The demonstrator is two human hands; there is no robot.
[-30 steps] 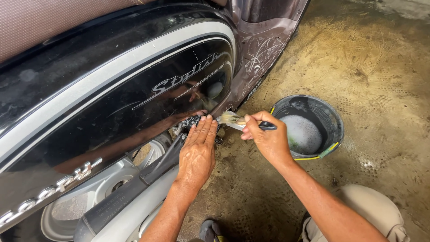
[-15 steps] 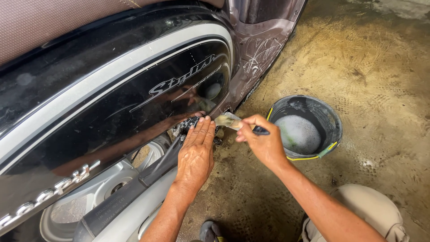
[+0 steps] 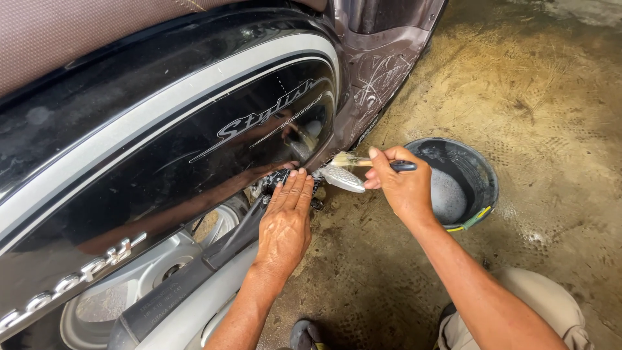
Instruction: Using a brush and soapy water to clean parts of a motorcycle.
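Brushing under the scooter's black side panel (image 3: 194, 149): the left hand (image 3: 285, 223) lies flat and open on the dark trim, while the right hand (image 3: 402, 185), closed around a paintbrush (image 3: 363, 162), likely needs bristles worked along the panel's lower edge.

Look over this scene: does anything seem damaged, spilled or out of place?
The brown panel ahead of the black side cover is heavily scratched with pale swirls. The floor beside the bucket looks stained and damp. Otherwise nothing stands out: the right hand holds a brush, and the left hand rests flat below the cover.
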